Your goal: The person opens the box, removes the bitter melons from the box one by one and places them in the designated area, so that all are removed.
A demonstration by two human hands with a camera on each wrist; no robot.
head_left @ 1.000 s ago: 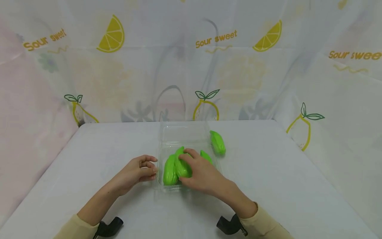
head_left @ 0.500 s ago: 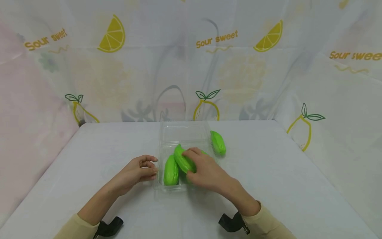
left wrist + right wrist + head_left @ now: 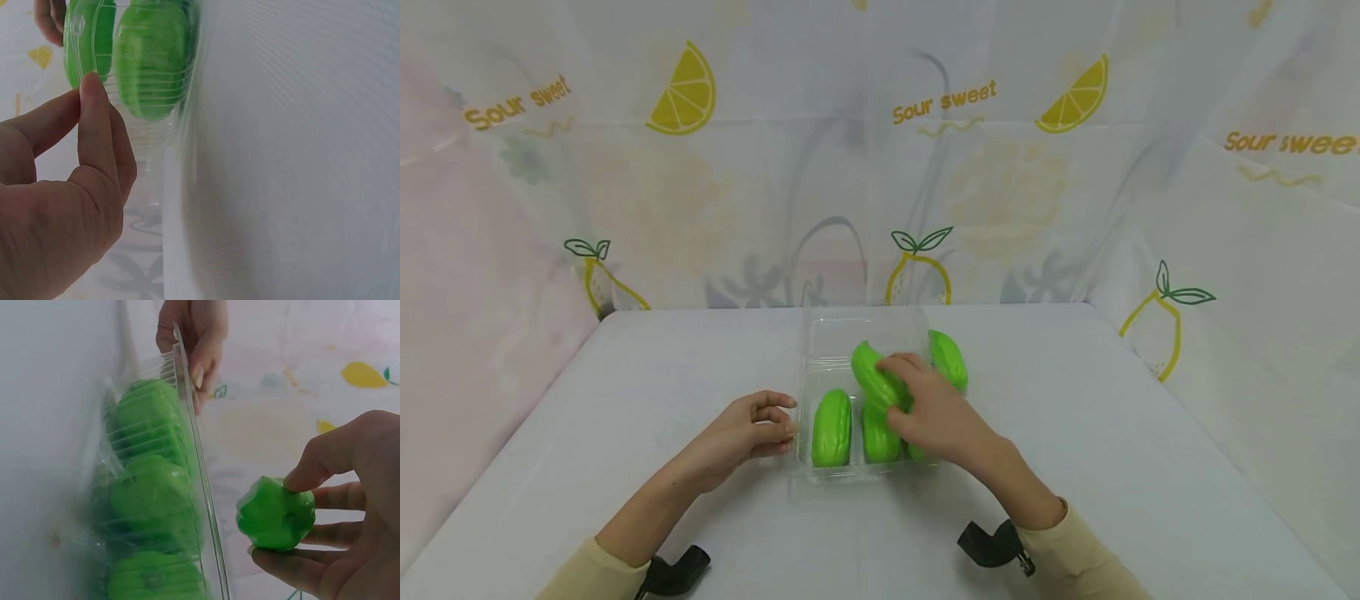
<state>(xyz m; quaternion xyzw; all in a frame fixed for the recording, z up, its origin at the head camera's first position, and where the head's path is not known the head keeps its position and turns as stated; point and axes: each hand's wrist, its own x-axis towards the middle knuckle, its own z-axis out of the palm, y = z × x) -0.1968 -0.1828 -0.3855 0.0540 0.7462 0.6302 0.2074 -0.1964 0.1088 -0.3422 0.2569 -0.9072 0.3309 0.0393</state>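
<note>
My right hand (image 3: 940,417) grips a long, glossy green ridged fruit (image 3: 876,379) with a pointed tip. It is held above the clear plastic box (image 3: 842,472), and the right wrist view shows the held fruit (image 3: 275,515) apart from the box wall. Inside the box lie a left fruit (image 3: 831,429), a middle one (image 3: 880,437) partly covered by the held one, and a right one (image 3: 917,452) mostly hidden by my hand. At the box's left side, my left hand (image 3: 748,429) pinches the rim between thumb and fingers, as the left wrist view shows (image 3: 94,81).
Another green fruit (image 3: 949,358) lies on the white table (image 3: 1075,417), just right of the box at the back. The box's clear lid (image 3: 850,329) is folded back behind it. A lemon-print cloth (image 3: 1000,192) hangs behind and around the table. Black wrist mounts (image 3: 996,546) extend below both sleeves.
My right hand has lifted the fruit from beside the left one and carried it rightward and back, over the middle one. My left hand stays at the rim.
</note>
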